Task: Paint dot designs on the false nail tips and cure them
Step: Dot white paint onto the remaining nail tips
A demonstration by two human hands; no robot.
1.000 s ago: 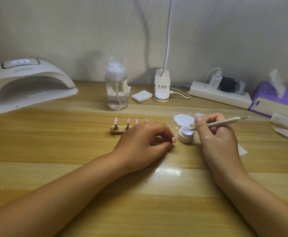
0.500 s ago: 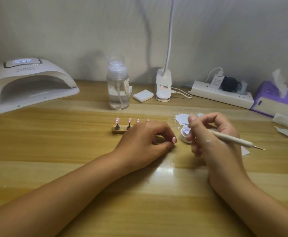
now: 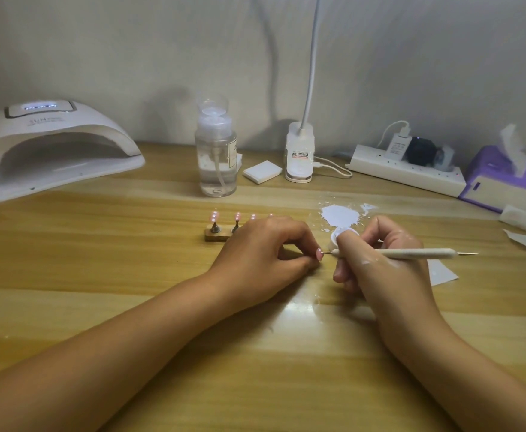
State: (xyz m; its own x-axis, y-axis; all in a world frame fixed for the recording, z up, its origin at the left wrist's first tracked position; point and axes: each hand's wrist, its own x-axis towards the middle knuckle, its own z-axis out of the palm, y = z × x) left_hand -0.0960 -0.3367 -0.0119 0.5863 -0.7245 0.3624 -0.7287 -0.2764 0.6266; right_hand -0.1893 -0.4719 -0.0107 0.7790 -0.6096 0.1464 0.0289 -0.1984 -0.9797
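My left hand (image 3: 265,254) rests on the table and pinches a pink false nail tip (image 3: 319,254) between thumb and forefinger. My right hand (image 3: 377,263) holds a white dotting pen (image 3: 411,253) level, its left metal point touching that nail tip. Behind my left hand stands a small wooden holder (image 3: 215,236) carrying several pink nail tips (image 3: 215,216); its right part is hidden. A small white paint pot (image 3: 338,235) sits just behind my right thumb. The white curing lamp (image 3: 49,148) stands at the far left, display lit.
A clear pump bottle (image 3: 215,157), a white pad (image 3: 262,172) and a clip lamp base (image 3: 299,152) stand at the back. A power strip (image 3: 405,171) and purple tissue box (image 3: 505,179) lie at the right. White paint spill (image 3: 339,215) and paper scraps (image 3: 442,272) lie near my right hand.
My right hand lifted the pen out of the paint pot, swung it level and brought its point left to the nail tip. My left hand stayed put.
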